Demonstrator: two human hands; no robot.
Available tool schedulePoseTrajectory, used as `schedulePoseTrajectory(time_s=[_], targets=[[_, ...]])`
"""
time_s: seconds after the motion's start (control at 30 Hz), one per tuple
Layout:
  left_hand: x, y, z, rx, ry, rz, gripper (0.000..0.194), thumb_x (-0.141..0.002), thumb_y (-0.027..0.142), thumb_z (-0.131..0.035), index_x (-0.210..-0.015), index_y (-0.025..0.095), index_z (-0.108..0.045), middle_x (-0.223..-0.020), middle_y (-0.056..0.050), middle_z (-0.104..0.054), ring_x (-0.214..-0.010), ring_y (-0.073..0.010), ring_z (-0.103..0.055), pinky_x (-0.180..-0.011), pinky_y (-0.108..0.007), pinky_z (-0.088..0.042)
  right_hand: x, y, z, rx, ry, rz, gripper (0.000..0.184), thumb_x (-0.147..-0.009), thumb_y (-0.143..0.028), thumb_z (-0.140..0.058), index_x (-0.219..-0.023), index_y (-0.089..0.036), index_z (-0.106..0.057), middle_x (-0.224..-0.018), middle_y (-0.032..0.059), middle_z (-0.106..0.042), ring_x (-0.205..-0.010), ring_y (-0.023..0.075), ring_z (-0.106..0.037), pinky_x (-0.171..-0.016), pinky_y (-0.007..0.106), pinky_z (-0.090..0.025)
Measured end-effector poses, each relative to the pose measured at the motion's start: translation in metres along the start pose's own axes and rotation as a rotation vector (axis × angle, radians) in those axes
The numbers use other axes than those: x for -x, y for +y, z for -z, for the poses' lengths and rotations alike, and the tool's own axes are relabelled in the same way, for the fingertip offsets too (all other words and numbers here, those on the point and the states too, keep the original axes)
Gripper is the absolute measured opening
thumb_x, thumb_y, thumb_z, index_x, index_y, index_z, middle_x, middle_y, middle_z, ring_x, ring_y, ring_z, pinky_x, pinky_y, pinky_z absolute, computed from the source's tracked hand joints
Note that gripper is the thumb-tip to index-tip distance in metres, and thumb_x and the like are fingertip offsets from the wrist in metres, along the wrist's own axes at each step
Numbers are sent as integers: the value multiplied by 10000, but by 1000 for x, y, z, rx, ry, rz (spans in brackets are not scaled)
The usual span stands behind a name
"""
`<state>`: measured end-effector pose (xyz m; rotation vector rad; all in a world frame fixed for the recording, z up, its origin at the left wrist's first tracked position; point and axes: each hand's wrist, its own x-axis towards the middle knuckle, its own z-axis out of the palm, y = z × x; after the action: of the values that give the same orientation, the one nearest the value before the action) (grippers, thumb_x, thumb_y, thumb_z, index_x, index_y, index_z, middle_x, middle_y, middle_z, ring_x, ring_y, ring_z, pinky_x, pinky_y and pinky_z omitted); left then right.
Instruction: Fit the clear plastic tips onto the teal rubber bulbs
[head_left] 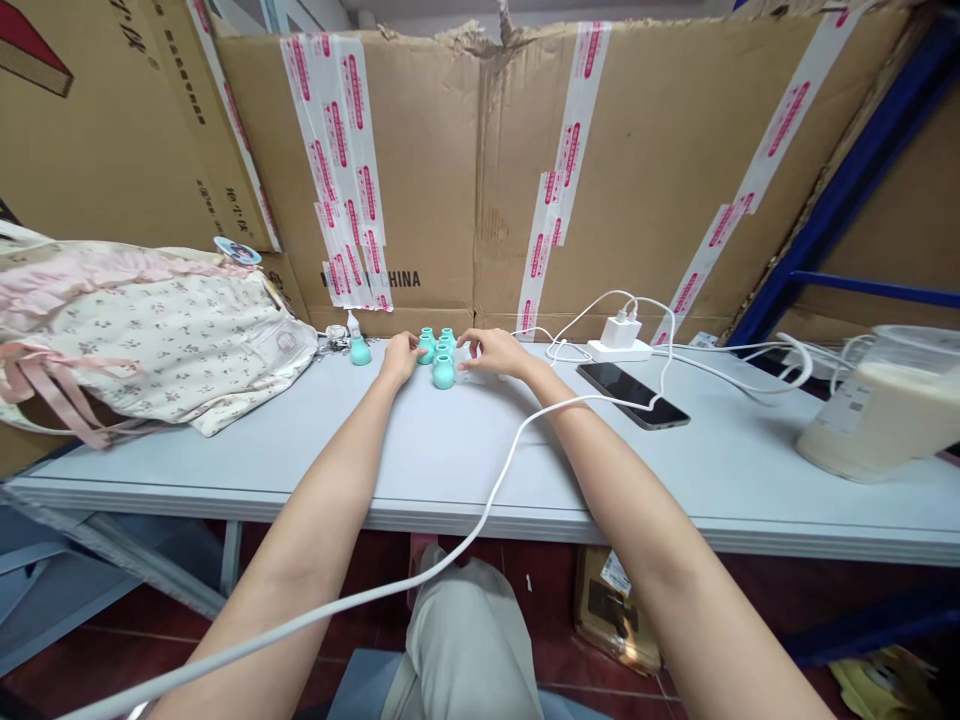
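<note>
Several small teal vase-shaped pieces (442, 357) stand clustered at the far side of a pale grey table (450, 450). One more teal piece (361, 350) stands apart to the left. My left hand (403, 356) rests against the left side of the cluster, fingers curled toward a piece. My right hand (491, 352) sits at the right side, fingers bent and touching the pieces. Whether either hand actually grips a piece is not visible.
A floral cloth bag (150, 335) lies on the left of the table. A black phone (633, 394), a white charger (621, 340) with white cables, and a lidded plastic cup (881, 405) sit on the right. Taped cardboard (480, 170) walls the back.
</note>
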<state>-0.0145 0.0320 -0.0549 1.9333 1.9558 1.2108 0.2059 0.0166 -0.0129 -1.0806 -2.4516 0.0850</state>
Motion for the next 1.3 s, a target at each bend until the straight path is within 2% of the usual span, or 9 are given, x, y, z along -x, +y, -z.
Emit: schedulePoseTrajectory(time_s=[0.27,0.47,0.57,0.63,0.8,0.9,1.0,1.13,1.3], targets=[[-1,-1,-1,-17,-12,-28,198,-734,244,-666,-898,148,-612,-971,-106,-674,-882,-198,-615,-841,-308,-448,1,0,0,-7,-8,15,423,-705,-450,-709,-1056,-230,-624,-866,-17,-692,-748,133,-599,-646,217,-340],[1,-1,3,-58,-30,-40,278,-770,306,-659,-974,126,-599,-928,-107,-669,-909,-212,-611,-848,-312,-458,3,-6,6,-55,-9,-38,459,-741,-564,-632,-1050,-225,-634,-896,10,-687,-769,145,-601,-665,226,-352],[8,7,12,-132,139,-74,260,-850,324,-556,-1034,141,-572,-1007,-109,-638,-1004,-231,-581,-908,-350,-438,3,-8,8,-72,21,-53,481,-756,-607,-591,-1049,-228,-642,-895,16,-685,-781,151,-595,-675,230,-351],[13,14,20,-177,325,-37,267,-896,257,-454,-1126,139,-520,-1155,-146,-569,-1133,-267,-509,-976,-415,-386,4,-9,8,-81,62,-47,478,-784,-620,-550,-1036,-226,-649,-883,19,-685,-780,151,-590,-668,229,-345],[17,17,36,-239,789,279,492,-823,160,-518,-1290,146,-362,-1371,-177,-395,-1258,-308,-386,-999,-445,-357,5,-10,9,-64,165,-12,421,-865,-569,-468,-964,-213,-669,-862,27,-690,-740,137,-580,-636,225,-326],[13,3,38,-175,725,461,584,-777,236,-624,-1293,137,-369,-1366,-188,-428,-1263,-308,-404,-996,-437,-363,4,-11,8,-34,189,13,353,-885,-501,-482,-943,-210,-674,-858,24,-699,-739,133,-583,-625,223,-319],[9,-10,39,-126,516,564,302,-827,273,-571,-1111,181,-528,-1174,-167,-599,-1171,-314,-507,-984,-512,-331,3,-12,7,-7,197,22,315,-887,-464,-499,-925,-209,-680,-835,22,-701,-727,132,-587,-613,226,-314],[7,-8,40,-184,613,422,183,-861,265,-506,-1006,178,-575,-1085,-148,-646,-1113,-295,-537,-987,-509,-299,3,-15,8,-15,222,33,267,-888,-411,-511,-915,-207,-681,-816,24,-698,-728,136,-589,-619,232,-329],[13,28,37,-242,646,-103,231,-893,247,-443,-1074,167,-560,-1012,-111,-655,-983,-249,-560,-993,-429,-287,-1,-18,7,-215,367,63,288,-859,-402,-546,-1068,-225,-635,-908,22,-677,-721,130,-582,-689,254,-417]])
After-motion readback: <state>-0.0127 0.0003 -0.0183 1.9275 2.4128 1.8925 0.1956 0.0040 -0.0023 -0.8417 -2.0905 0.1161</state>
